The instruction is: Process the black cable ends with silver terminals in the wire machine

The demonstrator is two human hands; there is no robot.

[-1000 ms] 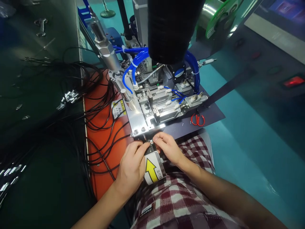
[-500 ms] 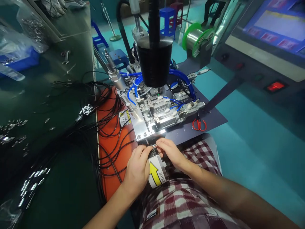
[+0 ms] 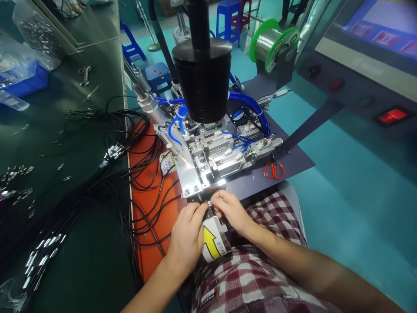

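Observation:
My left hand (image 3: 188, 226) and my right hand (image 3: 230, 210) meet at the front end of a metal machine (image 3: 218, 163). Both are closed, thumb against forefinger, on a small silvery connector (image 3: 210, 203) between them. Most of it is hidden by the fingertips. Just below the fingers is a white guide plate (image 3: 217, 237) with a yellow arrow, partly behind my left hand. A black cone-shaped hood (image 3: 202, 82) hangs over the machine.
Black cables (image 3: 107, 187) run across the dark table and orange surface on the left. Red-handled scissors (image 3: 274, 170) lie right of the machine. A green solder spool (image 3: 272, 45) stands behind, near a control panel (image 3: 368, 82). A blue bin (image 3: 28, 82) is far left.
The camera view has shifted slightly. Both hands stay at the machine's front end, still pinching the small connector, with only a slight shift of the fingers.

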